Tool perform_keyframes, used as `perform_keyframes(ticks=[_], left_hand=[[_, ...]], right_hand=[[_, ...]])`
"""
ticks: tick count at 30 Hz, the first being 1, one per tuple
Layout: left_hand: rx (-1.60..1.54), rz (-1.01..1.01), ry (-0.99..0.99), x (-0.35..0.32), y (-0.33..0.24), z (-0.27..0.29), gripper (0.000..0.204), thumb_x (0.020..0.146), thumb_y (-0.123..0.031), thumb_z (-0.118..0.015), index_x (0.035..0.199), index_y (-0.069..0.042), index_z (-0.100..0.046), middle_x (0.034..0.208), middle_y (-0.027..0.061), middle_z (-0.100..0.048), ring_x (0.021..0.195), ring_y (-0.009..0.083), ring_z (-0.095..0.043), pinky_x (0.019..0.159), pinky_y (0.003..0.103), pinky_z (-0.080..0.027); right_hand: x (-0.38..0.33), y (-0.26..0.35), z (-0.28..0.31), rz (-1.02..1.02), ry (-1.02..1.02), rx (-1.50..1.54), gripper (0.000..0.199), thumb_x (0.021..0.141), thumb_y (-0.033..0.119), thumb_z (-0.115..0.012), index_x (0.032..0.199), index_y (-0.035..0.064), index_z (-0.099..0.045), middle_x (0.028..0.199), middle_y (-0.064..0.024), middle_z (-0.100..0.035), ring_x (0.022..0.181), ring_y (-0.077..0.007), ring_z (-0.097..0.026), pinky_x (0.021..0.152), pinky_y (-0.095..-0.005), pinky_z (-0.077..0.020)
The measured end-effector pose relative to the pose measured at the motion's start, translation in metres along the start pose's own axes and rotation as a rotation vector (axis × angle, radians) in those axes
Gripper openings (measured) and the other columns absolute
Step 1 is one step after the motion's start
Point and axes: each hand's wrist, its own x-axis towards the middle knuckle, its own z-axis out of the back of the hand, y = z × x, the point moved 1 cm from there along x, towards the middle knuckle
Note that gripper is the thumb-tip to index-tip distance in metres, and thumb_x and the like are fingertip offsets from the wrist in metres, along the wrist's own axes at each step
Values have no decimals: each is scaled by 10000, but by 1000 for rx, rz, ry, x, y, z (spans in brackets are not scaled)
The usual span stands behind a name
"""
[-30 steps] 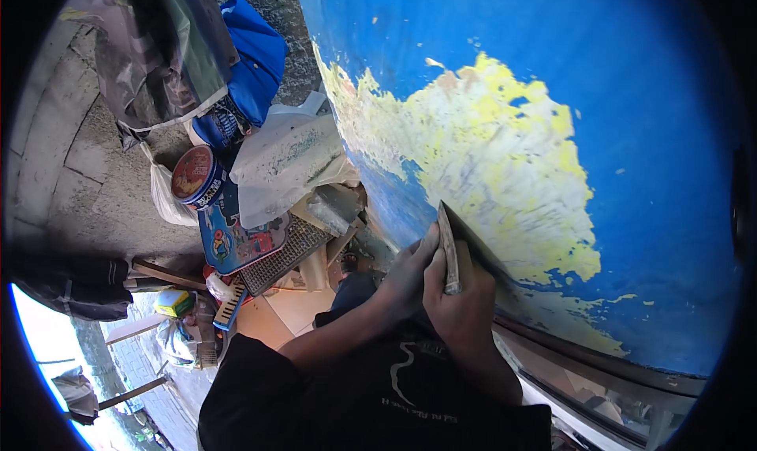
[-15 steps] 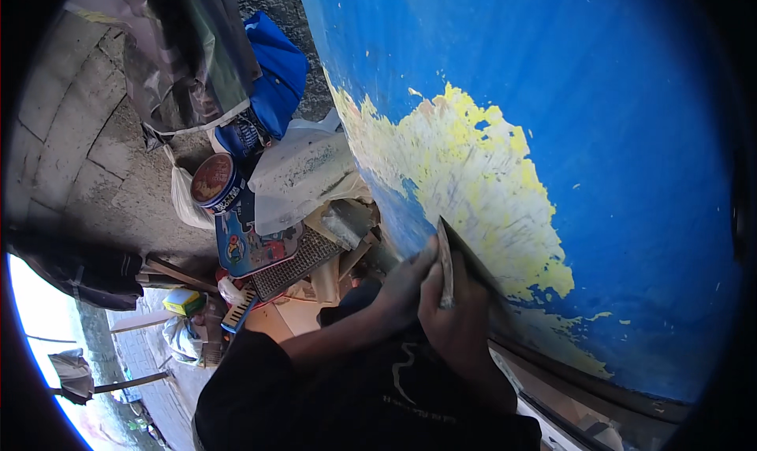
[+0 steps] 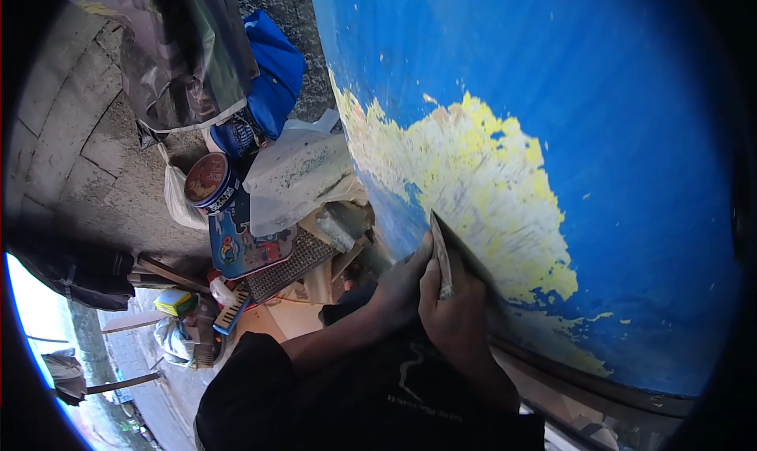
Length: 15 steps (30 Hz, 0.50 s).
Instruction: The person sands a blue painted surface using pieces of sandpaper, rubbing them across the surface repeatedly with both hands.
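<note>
Both my hands are closed around a thin flat scraper (image 3: 443, 263), seen nearly edge-on, with a pale, worn edge and a pointed tip. My left hand (image 3: 400, 289) grips its left side, fingers toward the tip. On the other side my right hand (image 3: 457, 313) holds it with the thumb along the pale edge; its other fingers are partly hidden. The scraper's far end lies against or very near a large blue painted panel (image 3: 631, 159). There, a bare patch (image 3: 489, 199) of whitish surface has ragged yellow paint edges. Exact contact is hard to make out.
Left of the panel, a round tub (image 3: 211, 181) with a reddish-brown top stands among plastic sheets (image 3: 296, 175), a colourful tray (image 3: 251, 242) and a toy keyboard (image 3: 231, 313). A blue bag (image 3: 274, 76) lies farther back. A dark frame edge (image 3: 599, 388) runs below the panel.
My view has shifted slightly, so the bare patch sits a little lower and farther right. Both hands keep hold of the scraper, its tip slightly farther left and up in the picture.
</note>
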Motion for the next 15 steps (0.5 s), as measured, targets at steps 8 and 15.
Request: perform_keyframes(ticks=[8, 15], left_hand=[[46, 30, 42, -6, -11, -1, 460, 985, -388, -413, 1286, -42, -431, 1153, 109, -536, 1063, 186, -517, 944, 327, -429], [-284, 219, 89, 6, 3, 4, 485, 971, -425, -427, 1258, -35, -462, 1158, 119, -539, 1048, 171, -527, 918, 317, -450]], right_hand=[[7, 14, 0, -63, 16, 55, 224, 906, 103, -446, 1048, -50, -527, 759, -282, -593, 699, -429, -625, 553, -437, -509], [-2, 7, -3, -173, 182, 5, 208, 900, 119, -463, 1041, -34, -479, 767, -274, -586, 681, -428, -608, 549, -454, -502]])
